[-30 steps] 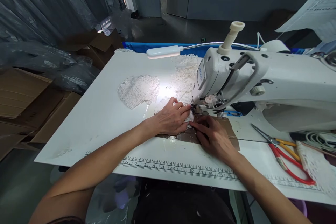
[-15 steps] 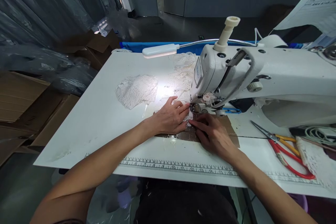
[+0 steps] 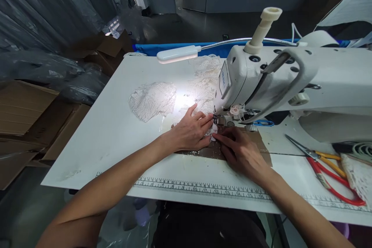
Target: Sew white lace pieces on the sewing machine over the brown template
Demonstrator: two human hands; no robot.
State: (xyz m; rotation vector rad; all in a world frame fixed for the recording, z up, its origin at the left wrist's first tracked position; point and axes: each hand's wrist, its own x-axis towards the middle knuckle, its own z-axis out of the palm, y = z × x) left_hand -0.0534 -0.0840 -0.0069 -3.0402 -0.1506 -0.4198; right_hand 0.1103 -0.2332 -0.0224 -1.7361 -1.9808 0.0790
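White lace fabric (image 3: 214, 129) lies under the presser-foot area of a white sewing machine (image 3: 236, 69). My left hand (image 3: 192, 130) rests flat on the lace with its fingers stretched out, their tips just left of the presser foot (image 3: 220, 119). At the front edge of the lace, my right hand (image 3: 240, 149) has its index finger extended onto the fabric and the other fingers curled; it seems to pinch the edge. The thumb is mostly hidden. More lace (image 3: 205, 85) runs behind my left hand, and a separate lace piece (image 3: 152, 100) lies to the left.
A lamp (image 3: 178, 54) on a bendable neck lights the white table (image 3: 95, 139). Red-handled scissors (image 3: 334, 182) and a yellow-handled tool (image 3: 329, 161) lie at right. A printed ruler (image 3: 197, 189) runs along the front edge. Cardboard boxes (image 3: 26, 108) stand left of the table.
The view has shifted slightly, so the machine and scissors appear farther right. Both hands keep nearly the same pose at the lace, close to the presser foot.
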